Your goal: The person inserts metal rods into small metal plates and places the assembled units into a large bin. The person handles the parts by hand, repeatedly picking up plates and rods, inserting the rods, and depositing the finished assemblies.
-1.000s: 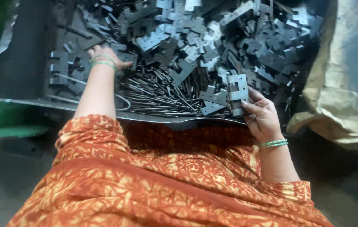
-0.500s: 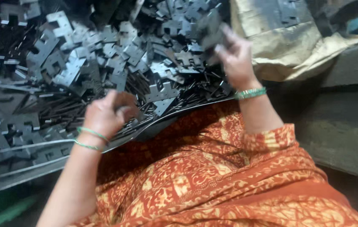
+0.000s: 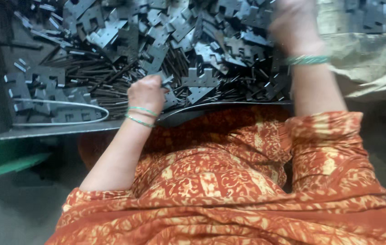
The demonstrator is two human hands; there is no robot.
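Head view only. Left hand (image 3: pixel 146 93) sits low at the near edge of the tray (image 3: pixel 43 131), fingers curled in toward the palm, bunched over the thin dark pins (image 3: pixel 88 84). The pins lie in a loose fan just beyond and left of those fingers, likely kept at the near edge for easy picking. Whether a pin is actually pinched I cannot tell, the knuckles hide the tips.

Right hand (image 3: pixel 295 25) is raised at top right, heavily motion-blurred. Its finger state can't be read, nor whether it holds anything.

Stamped metal plates (image 3: pixel 200 81) are flat, grey, notched with tabs, dull sheen, heaped in a jumble from just beyond the left fingers out to under the right hand. One T-notched plate lies right of the left fingers, near them.

A pale wire loop (image 3: pixel 61 113) rests left of the left fingers. A tan sack (image 3: pixel 365 72) sits right of the right wrist. Green bangles on both wrists, orange patterned garment below.
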